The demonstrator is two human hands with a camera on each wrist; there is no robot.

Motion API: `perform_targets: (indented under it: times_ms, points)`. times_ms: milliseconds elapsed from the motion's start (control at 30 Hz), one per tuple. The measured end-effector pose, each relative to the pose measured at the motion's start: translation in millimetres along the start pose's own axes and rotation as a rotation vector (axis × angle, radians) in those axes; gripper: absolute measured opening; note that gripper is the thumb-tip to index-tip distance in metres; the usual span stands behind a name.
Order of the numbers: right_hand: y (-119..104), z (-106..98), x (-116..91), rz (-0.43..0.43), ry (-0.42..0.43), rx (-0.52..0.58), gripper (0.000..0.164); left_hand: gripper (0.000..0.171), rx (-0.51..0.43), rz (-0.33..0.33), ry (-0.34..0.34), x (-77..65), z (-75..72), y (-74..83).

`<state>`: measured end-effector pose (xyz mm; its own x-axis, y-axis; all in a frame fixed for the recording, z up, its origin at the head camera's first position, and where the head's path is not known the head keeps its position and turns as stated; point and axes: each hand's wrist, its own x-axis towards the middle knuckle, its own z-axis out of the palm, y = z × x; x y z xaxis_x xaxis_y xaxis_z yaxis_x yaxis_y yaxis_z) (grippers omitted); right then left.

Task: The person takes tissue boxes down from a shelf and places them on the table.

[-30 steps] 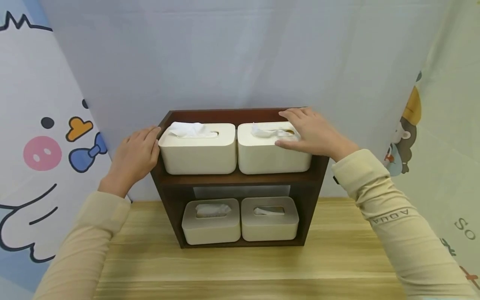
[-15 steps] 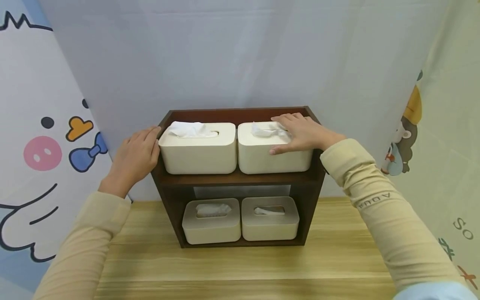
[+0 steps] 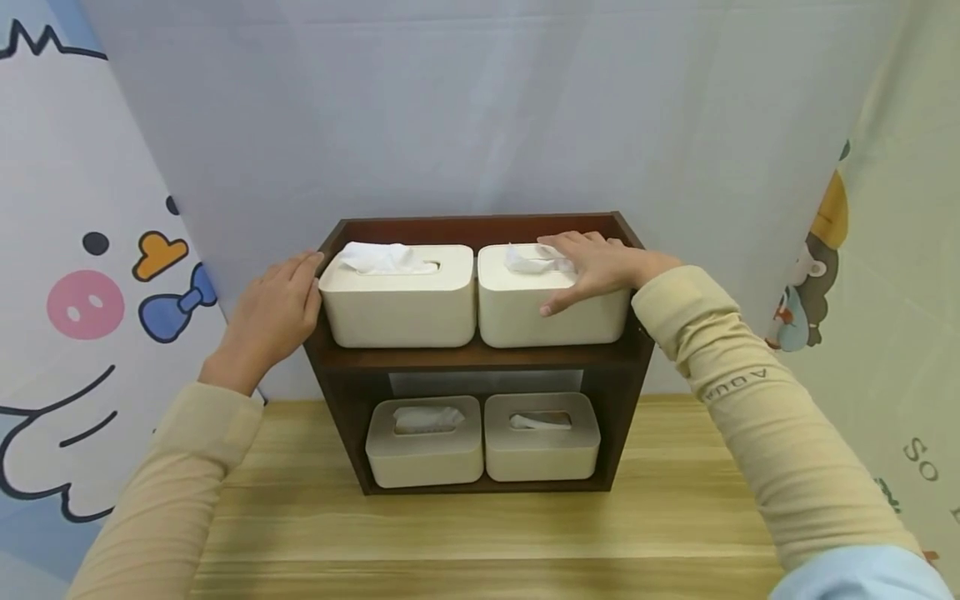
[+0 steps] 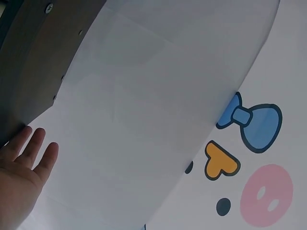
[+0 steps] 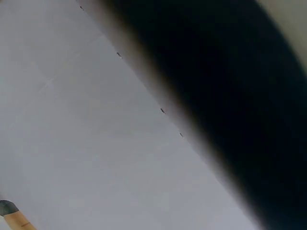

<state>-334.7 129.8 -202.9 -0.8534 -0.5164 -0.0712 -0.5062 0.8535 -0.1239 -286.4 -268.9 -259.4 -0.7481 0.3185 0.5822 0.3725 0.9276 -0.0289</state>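
A dark brown two-tier shelf point(image 3: 480, 358) holds two cream tissue boxes on each level. In the head view my left hand point(image 3: 279, 312) rests at the shelf's upper left side, beside the upper left tissue box point(image 3: 397, 312). Its extended fingers touch the dark side panel point(image 4: 29, 67) in the left wrist view. My right hand point(image 3: 600, 265) lies over the upper right tissue box point(image 3: 555, 317), fingers spread across the top near the white tissue point(image 3: 528, 258), thumb in front of the front face. A dark blurred band fills much of the right wrist view; no fingers show there.
The lower left tissue box point(image 3: 423, 457) and lower right tissue box point(image 3: 542, 450) sit side by side on the bottom tier. The shelf stands on a wood-grain table point(image 3: 480, 542) against a pale cloth backdrop point(image 3: 480, 108). Cartoon-printed cloths point(image 3: 60, 200) hang at both sides.
My right hand has slid left and slightly lower over the upper right tissue box, and its forearm has shifted left. My left hand stays in place at the shelf's side.
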Motion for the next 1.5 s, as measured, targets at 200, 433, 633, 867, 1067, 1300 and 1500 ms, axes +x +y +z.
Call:
perform_targets:
  times_ms: [200, 433, 633, 867, 1067, 1300, 1500]
  points:
    - [-2, 0, 2, 0.013, -0.037, -0.012, 0.103, 0.041, 0.021, -0.004, -0.024, -0.3, -0.9, 1.7]
    - [-3, -2, 4, 0.011, -0.044, -0.024, 0.103, 0.041, 0.011, -0.005, -0.009, -0.1, -1.4, 2.4]
    - [-3, -3, 5, 0.014, -0.040, -0.019, 0.100, 0.041, 0.010, -0.004, -0.005, -0.7, -0.7, 2.1]
    - [-3, -2, 4, 0.000, -0.009, -0.013, 0.099, 0.041, 0.012, 0.002, -0.008, -0.8, -0.9, 1.7]
    - [-1, -1, 3, 0.009, 0.026, -0.010, 0.099, 0.041, 0.006, 0.003, -0.004, -0.3, -0.9, 2.3]
    - [1, -4, 0, -0.004, 0.083, -0.007, 0.098, 0.040, 0.004, 0.010, 0.017, -0.2, 0.3, 2.1]
    - [-3, -22, -4, -0.017, 0.115, -0.009, 0.099, 0.040, -0.001, 0.011, 0.023, -0.6, 0.4, 2.1]
